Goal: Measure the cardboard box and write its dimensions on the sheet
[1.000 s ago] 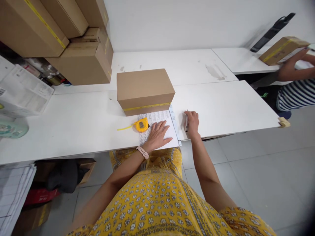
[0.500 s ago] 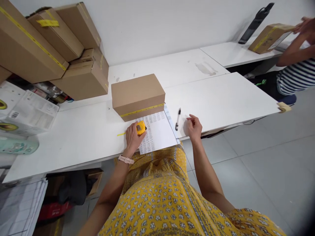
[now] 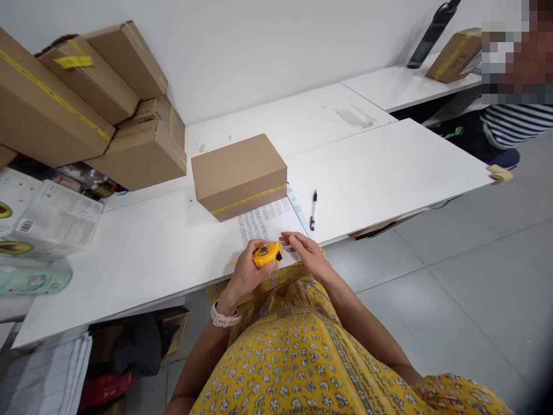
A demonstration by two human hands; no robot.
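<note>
My left hand (image 3: 248,270) is closed around a yellow tape measure (image 3: 266,255), held just above the table's front edge. Close to its right side is my right hand (image 3: 305,252), fingers stretched out toward the tape measure with a small gap between them. Beneath both hands lies a printed paper sheet (image 3: 276,219) on a clipboard-like backing, partly hidden by the hands and by a closed cardboard box (image 3: 239,176) with a yellow tape strip. To the right of the sheet a black-and-clear pen (image 3: 313,210) rests on the table.
Several cardboard boxes (image 3: 142,147) are stacked at the back left of the white table (image 3: 367,173). A white carton (image 3: 56,216) and a mint-green bottle (image 3: 34,279) stand at the left. Far right, a person in a striped top (image 3: 518,124) sits near another box (image 3: 455,55) and a dark bottle (image 3: 432,34).
My left hand has lifted the tape measure and brought it right and toward my body. My right hand has moved left from beside the pen to near the tape measure.
</note>
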